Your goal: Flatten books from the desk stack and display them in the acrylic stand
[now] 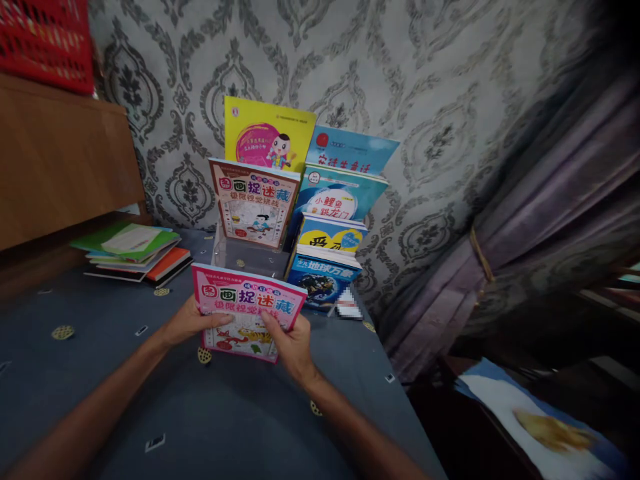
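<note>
A pink-bordered picture book (240, 337) is held upright between my two hands, its cover facing me. My left hand (189, 323) grips its left edge, thumb across the cover. On the right edge my right hand (294, 343) is closed in the same way; the fingers of both are hidden behind the book. Just beyond it stands a clear book rack (219, 250). In its left column are a brown-bordered picture book (255, 213) and, behind, a taller yellow book (267, 130). The right column holds blue books, among them an earth-themed book (320, 283) at the front.
A loose pile of books (133, 243) lies at the left on the dark patterned cloth (100, 387). A wooden cabinet (65, 153) with a red basket (47, 43) stands at far left. Patterned wallpaper is behind; a tied curtain (450, 280) hangs right, past the table's edge.
</note>
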Demonstrator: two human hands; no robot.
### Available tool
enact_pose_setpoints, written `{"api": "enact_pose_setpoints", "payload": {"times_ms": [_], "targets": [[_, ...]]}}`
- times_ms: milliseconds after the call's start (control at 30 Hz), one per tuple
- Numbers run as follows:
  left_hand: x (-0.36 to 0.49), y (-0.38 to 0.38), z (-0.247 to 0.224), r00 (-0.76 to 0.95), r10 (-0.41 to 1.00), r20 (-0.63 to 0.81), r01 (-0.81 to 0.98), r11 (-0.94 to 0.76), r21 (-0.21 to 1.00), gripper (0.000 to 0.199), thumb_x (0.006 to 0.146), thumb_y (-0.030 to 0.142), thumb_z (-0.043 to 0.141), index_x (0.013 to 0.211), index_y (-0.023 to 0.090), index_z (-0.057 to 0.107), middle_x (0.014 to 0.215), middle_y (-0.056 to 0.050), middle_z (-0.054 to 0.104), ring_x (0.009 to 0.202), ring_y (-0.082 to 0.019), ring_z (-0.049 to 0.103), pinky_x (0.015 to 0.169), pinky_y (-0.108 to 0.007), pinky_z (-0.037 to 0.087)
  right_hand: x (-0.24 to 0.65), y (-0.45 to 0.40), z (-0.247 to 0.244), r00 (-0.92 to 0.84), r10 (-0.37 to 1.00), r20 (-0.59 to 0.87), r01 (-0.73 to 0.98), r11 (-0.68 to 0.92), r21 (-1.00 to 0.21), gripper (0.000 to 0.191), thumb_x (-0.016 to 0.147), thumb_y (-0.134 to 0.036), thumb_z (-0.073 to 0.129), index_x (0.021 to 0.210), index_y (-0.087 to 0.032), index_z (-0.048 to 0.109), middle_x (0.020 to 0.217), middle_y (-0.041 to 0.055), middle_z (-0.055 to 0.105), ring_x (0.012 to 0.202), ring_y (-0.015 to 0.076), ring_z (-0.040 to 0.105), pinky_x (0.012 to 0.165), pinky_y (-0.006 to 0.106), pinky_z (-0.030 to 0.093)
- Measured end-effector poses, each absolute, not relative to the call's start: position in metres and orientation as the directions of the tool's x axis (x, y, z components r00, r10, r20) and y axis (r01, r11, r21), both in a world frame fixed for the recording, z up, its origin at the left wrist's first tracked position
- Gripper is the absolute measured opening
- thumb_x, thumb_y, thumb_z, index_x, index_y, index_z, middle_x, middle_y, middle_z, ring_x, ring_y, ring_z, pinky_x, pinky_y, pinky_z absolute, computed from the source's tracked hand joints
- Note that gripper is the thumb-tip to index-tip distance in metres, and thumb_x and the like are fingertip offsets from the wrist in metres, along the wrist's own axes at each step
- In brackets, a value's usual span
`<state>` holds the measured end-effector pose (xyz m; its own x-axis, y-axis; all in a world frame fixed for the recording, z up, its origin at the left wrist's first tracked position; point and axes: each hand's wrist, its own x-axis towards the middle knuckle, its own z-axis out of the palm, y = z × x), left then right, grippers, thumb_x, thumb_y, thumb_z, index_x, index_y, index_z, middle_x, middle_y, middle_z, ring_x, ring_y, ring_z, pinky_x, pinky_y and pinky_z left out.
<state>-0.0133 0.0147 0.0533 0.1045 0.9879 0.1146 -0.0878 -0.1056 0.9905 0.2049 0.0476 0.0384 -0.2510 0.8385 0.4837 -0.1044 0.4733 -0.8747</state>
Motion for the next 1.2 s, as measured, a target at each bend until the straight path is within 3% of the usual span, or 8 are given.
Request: {"api": "enact_pose_setpoints", "payload": {"times_ms": [200, 300, 433, 733, 900, 1100, 1200], "targets": [[-0.034, 0.013, 0.055, 0.364, 0.931, 0.017, 0.092, -0.055, 0.994, 0.047, 0.071, 0.036, 0.086, 0.113, 0.018, 0.075, 0.112, -0.009, 0.079, 0.111, -0.029, 0.072, 0.105, -0.05, 0.054, 0.242, 0.039, -0.008, -0.496, 0.781, 0.379, 0.242, 0.544, -0.804, 0.034, 0.094, -0.047, 0.061, 0.108, -0.022, 0.078, 0.106, 0.0083, 0.08, 0.098, 0.0291, 0.075, 0.088, 0.045, 0.062], [-0.039, 0.014, 0.052, 0.42, 0.906, -0.044, 0.136, -0.015, 0.991, 0.048, 0.071, 0.035, 0.086, 0.115, 0.019, 0.075, 0.117, -0.009, 0.078, 0.112, -0.028, 0.072, 0.106, -0.049, 0.053, 0.248, 0.038, -0.02, -0.531, 0.776, 0.341, 0.289, 0.544, -0.788, 0.036, 0.097, -0.048, 0.056, 0.109, -0.022, 0.077, 0.108, 0.0095, 0.08, 0.097, 0.0291, 0.075, 0.087, 0.044, 0.062], [-0.038, 0.016, 0.047, 0.368, 0.923, -0.109, 0.145, 0.059, 0.988, 0.05, 0.074, 0.039, 0.084, 0.119, 0.018, 0.074, 0.125, -0.013, 0.074, 0.113, -0.029, 0.071, 0.105, -0.047, 0.054, 0.247, 0.038, -0.025, -0.52, 0.765, 0.38, 0.307, 0.583, -0.753, 0.038, 0.1, -0.05, 0.051, 0.109, -0.023, 0.077, 0.106, 0.0096, 0.08, 0.095, 0.028, 0.075, 0.084, 0.042, 0.062], [-0.042, 0.014, 0.05, 0.412, 0.907, -0.091, 0.161, 0.026, 0.987, 0.048, 0.076, 0.037, 0.082, 0.119, 0.019, 0.072, 0.124, -0.01, 0.075, 0.113, -0.028, 0.071, 0.103, -0.045, 0.054, 0.249, 0.035, -0.017, -0.527, 0.769, 0.362, 0.326, 0.577, -0.749, 0.039, 0.1, -0.051, 0.05, 0.105, -0.024, 0.077, 0.099, 0.0091, 0.079, 0.091, 0.0275, 0.073, 0.083, 0.042, 0.062], [-0.053, 0.007, 0.07, 0.424, 0.901, -0.096, 0.266, -0.022, 0.964, 0.035, 0.076, 0.029, 0.079, 0.11, 0.019, 0.075, 0.112, -0.005, 0.079, 0.111, -0.026, 0.072, 0.1, -0.04, 0.056, 0.252, 0.035, 0.007, -0.484, 0.778, 0.402, 0.269, 0.569, -0.777, 0.033, 0.098, -0.049, 0.056, 0.109, -0.023, 0.074, 0.098, 0.007, 0.078, 0.088, 0.0246, 0.073, 0.081, 0.037, 0.06], [-0.059, 0.007, 0.094, 0.276, 0.957, 0.096, 0.199, -0.154, 0.968, 0.03, 0.077, 0.034, 0.079, 0.104, 0.021, 0.077, 0.101, -0.005, 0.08, 0.101, -0.026, 0.074, 0.088, -0.037, 0.06, 0.245, 0.044, 0.056, -0.408, 0.708, 0.577, 0.119, 0.667, -0.735, 0.027, 0.101, -0.04, 0.055, 0.111, -0.022, 0.072, 0.102, 0.0063, 0.077, 0.09, 0.0207, 0.072, 0.08, 0.031, 0.058], [-0.047, 0.011, 0.106, 0.142, 0.965, 0.22, 0.106, -0.236, 0.966, 0.039, 0.08, 0.043, 0.078, 0.112, 0.021, 0.076, 0.102, -0.008, 0.079, 0.09, -0.023, 0.075, 0.076, -0.03, 0.061, 0.235, 0.05, 0.08, -0.375, 0.68, 0.63, 0.03, 0.688, -0.725, 0.028, 0.101, -0.041, 0.056, 0.114, -0.023, 0.072, 0.107, 0.0056, 0.077, 0.095, 0.02, 0.072, 0.083, 0.031, 0.058]]}}
